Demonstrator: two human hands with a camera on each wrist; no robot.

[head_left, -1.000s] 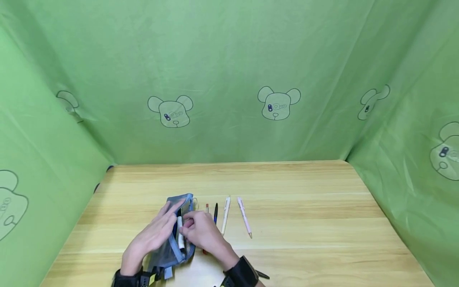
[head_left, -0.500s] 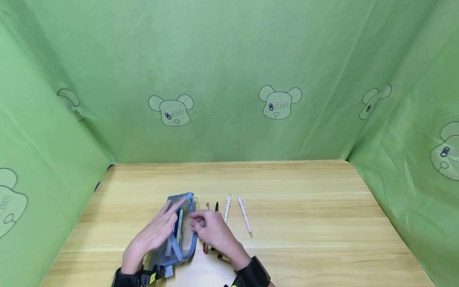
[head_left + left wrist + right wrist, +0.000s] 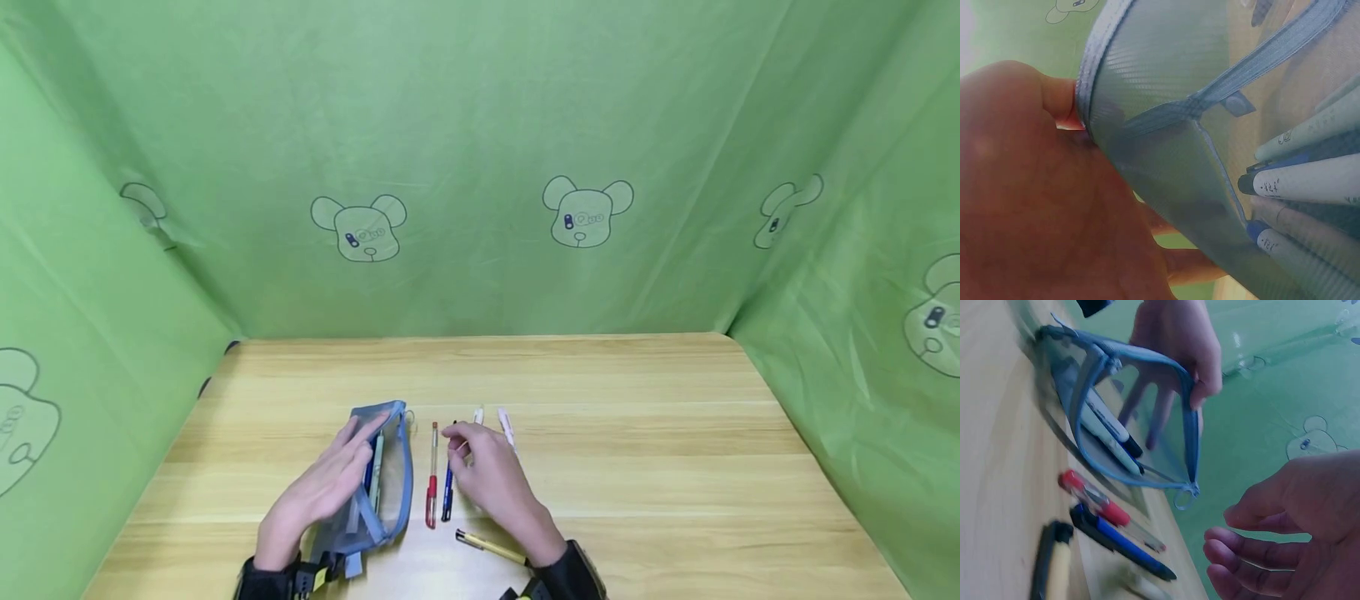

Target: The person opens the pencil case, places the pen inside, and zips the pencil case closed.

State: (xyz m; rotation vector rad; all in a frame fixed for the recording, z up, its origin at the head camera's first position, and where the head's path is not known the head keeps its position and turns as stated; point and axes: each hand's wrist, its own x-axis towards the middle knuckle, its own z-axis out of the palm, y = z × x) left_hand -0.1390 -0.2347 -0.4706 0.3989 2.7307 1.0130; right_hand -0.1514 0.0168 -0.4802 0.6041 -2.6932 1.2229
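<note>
Blue mesh makes up the pouch (image 3: pixel 372 487), which lies low and left of centre in the head view on the wooden table (image 3: pixel 637 433). The left hand (image 3: pixel 322 487) holds its upper rim between thumb and fingers, keeping the mouth agape; the right-wrist view shows this best, with the pouch (image 3: pixel 1129 434) held open by the fingers (image 3: pixel 1179 347) curled over the zip edge. Several pens already lie inside (image 3: pixel 1310 181).

Just right of the pouch lie a red pen (image 3: pixel 432 479) and a blue pen (image 3: pixel 447 493), side by side and nearly parallel. The right hand (image 3: pixel 491 475) hovers over the blue one with fingers loosely bent and holding nothing; its fingertips (image 3: pixel 452 433) sit near the pen's far end. Partly hidden behind that hand are a white pen (image 3: pixel 478 414) and a pink pen (image 3: pixel 506 421). A yellow pen (image 3: pixel 487 545) lies nearer the bottom edge, by the wrist. In the right-wrist view the hand (image 3: pixel 1285 544) fills the lower right, well off the table, with the red pen (image 3: pixel 1094 500) and blue pen (image 3: pixel 1122 547) below it.

To my eye the step in hand is picking up the next pen. It would go best by pinching one barrel near its middle, so it lifts level and does not drag its neighbour. The left hand should keep the mouth wide and tilted toward the pens, and the pen should go in lengthwise, alongside those already inside, so it does not catch the zip.
</note>
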